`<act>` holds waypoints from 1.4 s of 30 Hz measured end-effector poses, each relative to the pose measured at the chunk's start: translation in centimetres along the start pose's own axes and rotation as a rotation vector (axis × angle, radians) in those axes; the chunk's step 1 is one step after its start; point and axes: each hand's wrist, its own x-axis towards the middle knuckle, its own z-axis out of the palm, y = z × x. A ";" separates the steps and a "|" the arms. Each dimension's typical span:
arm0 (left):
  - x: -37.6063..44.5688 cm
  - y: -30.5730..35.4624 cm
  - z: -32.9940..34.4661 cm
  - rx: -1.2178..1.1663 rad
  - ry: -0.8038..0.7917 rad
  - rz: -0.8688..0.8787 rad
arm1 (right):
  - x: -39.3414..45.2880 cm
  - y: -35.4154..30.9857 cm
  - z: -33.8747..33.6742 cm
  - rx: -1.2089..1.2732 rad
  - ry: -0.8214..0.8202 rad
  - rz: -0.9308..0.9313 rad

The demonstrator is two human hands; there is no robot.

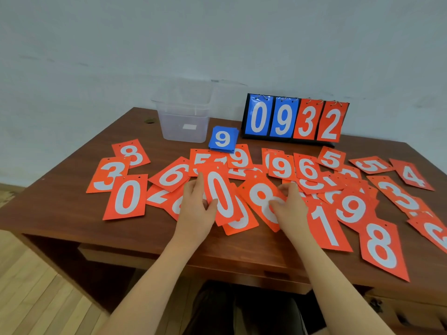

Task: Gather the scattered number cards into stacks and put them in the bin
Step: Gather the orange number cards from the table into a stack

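Observation:
Several orange number cards lie scattered and overlapping across the brown table (72,213). My left hand (197,209) grips a small stack of orange cards with a 0 card (221,194) on top, thumb on its face. My right hand (289,206) pinches the orange 8 card (260,197) beside it, fingers at its right edge. A neat stack of blue cards with a 9 on top (223,139) rests at the back. The clear plastic bin (183,117) stands upright just left of that stack; I see only a small white label inside.
A black flip scoreboard (294,119) showing 0 9 3 2 stands at the back right against the wall. Orange cards reach close to the table's right and front-right edges, such as a big 8 (382,247). A shelf opening sits under the table's left front.

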 end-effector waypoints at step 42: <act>-0.3 -2.5 -3.8 -0.015 0.118 0.053 | -3.3 -4.1 4.9 0.032 -0.115 0.065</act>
